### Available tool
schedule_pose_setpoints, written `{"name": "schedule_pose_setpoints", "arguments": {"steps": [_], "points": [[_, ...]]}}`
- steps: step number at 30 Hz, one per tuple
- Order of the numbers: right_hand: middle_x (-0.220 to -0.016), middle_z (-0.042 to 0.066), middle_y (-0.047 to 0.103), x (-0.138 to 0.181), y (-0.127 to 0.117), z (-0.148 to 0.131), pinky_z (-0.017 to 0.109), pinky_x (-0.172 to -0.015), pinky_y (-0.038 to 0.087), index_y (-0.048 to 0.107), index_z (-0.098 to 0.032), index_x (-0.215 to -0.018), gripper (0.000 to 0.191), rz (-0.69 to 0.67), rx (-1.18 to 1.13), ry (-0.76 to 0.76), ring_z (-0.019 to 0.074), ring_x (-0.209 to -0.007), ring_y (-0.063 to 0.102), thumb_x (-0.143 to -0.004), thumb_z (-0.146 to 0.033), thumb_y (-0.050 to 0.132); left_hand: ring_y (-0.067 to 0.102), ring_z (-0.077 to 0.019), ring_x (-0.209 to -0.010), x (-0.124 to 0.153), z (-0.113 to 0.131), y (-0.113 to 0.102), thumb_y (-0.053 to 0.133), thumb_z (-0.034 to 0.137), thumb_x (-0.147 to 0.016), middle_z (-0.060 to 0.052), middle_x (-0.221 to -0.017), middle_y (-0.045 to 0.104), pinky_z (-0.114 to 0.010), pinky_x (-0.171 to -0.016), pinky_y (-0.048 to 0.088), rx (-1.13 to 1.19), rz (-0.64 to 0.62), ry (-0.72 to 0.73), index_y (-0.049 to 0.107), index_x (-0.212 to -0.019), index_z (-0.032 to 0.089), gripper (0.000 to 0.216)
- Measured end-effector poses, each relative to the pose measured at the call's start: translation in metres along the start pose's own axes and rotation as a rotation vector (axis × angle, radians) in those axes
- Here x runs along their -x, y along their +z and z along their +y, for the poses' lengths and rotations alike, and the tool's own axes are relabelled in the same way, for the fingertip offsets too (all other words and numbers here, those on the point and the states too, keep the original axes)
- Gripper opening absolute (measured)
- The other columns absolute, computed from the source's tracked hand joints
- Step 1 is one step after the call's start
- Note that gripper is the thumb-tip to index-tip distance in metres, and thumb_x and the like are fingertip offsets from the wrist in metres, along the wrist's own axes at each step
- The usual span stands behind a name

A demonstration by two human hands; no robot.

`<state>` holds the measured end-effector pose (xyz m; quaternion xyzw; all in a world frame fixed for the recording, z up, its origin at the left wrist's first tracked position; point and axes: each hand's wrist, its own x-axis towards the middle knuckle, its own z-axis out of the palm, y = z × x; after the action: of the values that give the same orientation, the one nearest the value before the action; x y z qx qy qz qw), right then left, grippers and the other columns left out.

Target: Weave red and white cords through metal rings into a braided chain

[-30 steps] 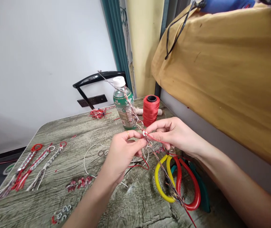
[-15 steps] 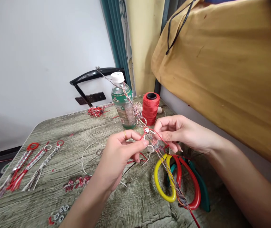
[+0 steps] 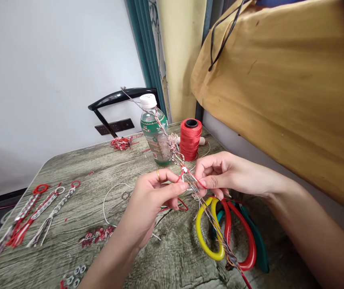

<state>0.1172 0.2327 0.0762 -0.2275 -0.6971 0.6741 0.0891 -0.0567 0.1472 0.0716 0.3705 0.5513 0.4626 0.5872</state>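
My left hand [image 3: 150, 204] and my right hand [image 3: 224, 174] pinch a red and white braided cord [image 3: 167, 134] between them, above the table. The cord runs up and back past a plastic bottle [image 3: 153, 130] and down toward me over the scissors. Both hands grip it at a small knot near a red thread. A ring shows on my left hand. A spool of red thread [image 3: 190, 139] stands just behind my hands.
Scissors with yellow and red handles [image 3: 216, 237] lie under my right hand. Finished red and silver braids [image 3: 36, 210] lie at the left of the wooden table [image 3: 99, 160]. Small metal rings [image 3: 75, 275], a black chair back [image 3: 117, 98] and an orange cloth [image 3: 280, 88] are around.
My right hand has shifted back toward my left, closing the gap at the knot. The cord's loose loops have tightened. The view has tilted slightly.
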Motion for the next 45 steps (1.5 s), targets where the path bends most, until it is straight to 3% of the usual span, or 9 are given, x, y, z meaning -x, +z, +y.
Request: {"name": "schedule_pose_setpoints", "arguments": {"steps": [5,8,13,16,22,29,36,40,45], "points": [[-0.053,-0.006,0.045,0.002,0.002,-0.002,0.011,-0.037,0.033,0.052,-0.013,-0.073,0.016,0.035,0.011,0.027,0.0025,-0.043,0.046,-0.078,-0.028,0.057,0.039,-0.0034,-0.04,0.001,0.0,0.0,0.067,0.02,-0.065,0.007,-0.045,0.048,-0.017,-0.046,0.031,0.002,-0.008,0.0,0.056,-0.061,0.015,0.013],[-0.052,-0.005,0.047,0.0,0.004,-0.002,0.012,-0.038,0.034,0.054,-0.014,-0.076,0.019,0.075,0.025,0.059,0.0031,-0.042,0.045,-0.079,-0.032,0.056,0.036,-0.003,-0.037,0.0,-0.001,0.001,0.064,0.023,-0.069,0.007,-0.038,0.046,-0.017,-0.044,0.028,-0.029,-0.02,-0.012,0.055,-0.063,0.015,0.013],[-0.076,0.002,0.059,-0.004,0.005,-0.004,0.015,-0.042,0.04,0.054,-0.014,-0.095,0.022,0.216,0.038,-0.021,0.0046,-0.048,0.052,-0.084,-0.031,0.048,0.042,-0.0032,-0.037,0.0,0.0,0.001,0.063,0.021,-0.07,0.006,-0.047,0.053,-0.016,-0.043,0.031,-0.003,-0.007,-0.017,0.055,-0.075,0.016,0.011],[-0.086,0.005,0.061,-0.005,0.008,-0.007,0.017,-0.042,0.04,0.054,-0.013,-0.093,0.029,0.28,0.075,-0.081,0.0049,-0.049,0.052,-0.085,-0.039,0.043,0.046,-0.0044,-0.041,0.001,0.003,0.001,0.059,0.02,-0.073,0.004,-0.06,0.058,-0.018,-0.046,0.037,0.04,0.001,0.02,0.056,-0.086,0.017,0.014],[-0.065,-0.002,0.055,-0.006,0.015,-0.006,0.017,-0.045,0.039,0.058,-0.016,-0.086,0.02,0.278,0.067,-0.042,0.0065,-0.052,0.05,-0.077,-0.033,0.058,0.048,-0.0052,-0.045,0.002,0.004,0.001,0.062,0.029,-0.072,0.003,-0.066,0.059,-0.019,-0.046,0.041,0.017,0.067,0.14,0.06,-0.083,0.016,0.017],[-0.061,-0.003,0.051,-0.004,0.017,-0.006,0.017,-0.045,0.038,0.058,-0.015,-0.076,0.016,0.358,0.174,-0.119,0.0064,-0.052,0.048,-0.08,-0.029,0.053,0.047,-0.0075,-0.045,0.001,0.001,0.003,0.067,0.026,-0.067,0.004,-0.048,0.055,-0.018,-0.043,0.037,-0.249,0.226,0.217,0.068,-0.075,0.019,0.011],[-0.06,-0.001,0.054,-0.005,0.02,-0.004,0.019,-0.048,0.043,0.054,-0.015,-0.078,0.015,0.366,0.186,-0.149,0.008,-0.052,0.053,-0.084,-0.027,0.048,0.05,-0.0103,-0.051,0.006,0.0,0.003,0.062,0.023,-0.072,0.001,-0.063,0.064,-0.022,-0.048,0.039,-0.495,0.335,0.446,0.07,-0.074,0.022,0.008],[-0.065,0.0,0.056,-0.006,0.019,-0.002,0.023,-0.053,0.046,0.053,-0.016,-0.08,0.013,0.39,0.237,-0.169,0.0097,-0.058,0.056,-0.085,-0.025,0.046,0.053,-0.0114,-0.059,0.007,-0.002,0.0,0.056,0.021,-0.077,0.0,-0.083,0.066,-0.024,-0.054,0.042,-0.58,0.32,0.579,0.068,-0.079,0.023,0.013],[-0.063,-0.001,0.054,-0.003,0.018,-0.002,0.022,-0.051,0.044,0.051,-0.017,-0.077,0.014,0.414,0.29,-0.177,0.0097,-0.056,0.054,-0.085,-0.028,0.046,0.053,-0.0129,-0.065,0.008,0.0,-0.003,0.05,0.015,-0.08,-0.001,-0.079,0.063,-0.024,-0.06,0.04,-0.809,0.33,0.706,0.063,-0.079,0.02,0.014]]}}
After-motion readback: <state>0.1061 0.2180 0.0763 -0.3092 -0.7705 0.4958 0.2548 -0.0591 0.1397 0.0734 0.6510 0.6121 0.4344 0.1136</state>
